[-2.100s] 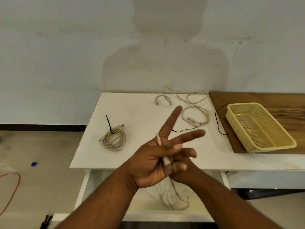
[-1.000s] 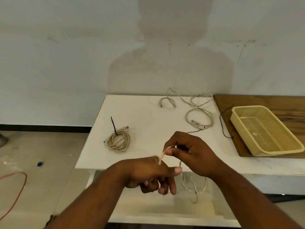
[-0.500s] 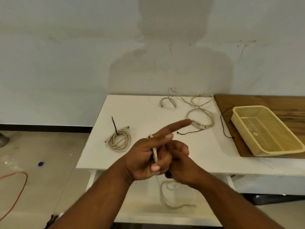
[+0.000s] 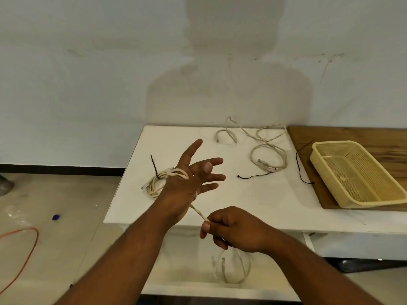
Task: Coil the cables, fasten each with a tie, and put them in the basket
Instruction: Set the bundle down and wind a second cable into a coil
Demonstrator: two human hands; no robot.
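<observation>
**Cable** [image 4: 199, 212], beige. Loc: held in the air over near edge of table [image 4: 253, 203]. Short taut run from heel of L hand [image 4: 191, 181] down to R hand [image 4: 233, 234]. Remainder hangs in slack loops below R hand.
**L hand:** raised, fingers straight and spread, gripping nothing. A strand seems to pass round it by the thumb; can't tell for sure.
**R hand:** thumb + forefinger pinch the cable, other fingers curled in.
**Bundle** [image 4: 154, 186]: coiled cable w/ black tie [image 4: 154, 166] sticking up. On table, L side, partly behind L hand.
**Loose cable** [image 4: 267, 150]: uncoiled, far side of table.
**Spare ties:** one [image 4: 255, 176] flat mid-table, just beside loose cable; one [image 4: 297, 166] lying across onto board [image 4: 343, 134].
**Basket** [image 4: 372, 200]: yellow mesh, on the wood board, R of table.
**Floor:** orange cord [image 4: 28, 249], blue cap [image 4: 56, 216].
</observation>
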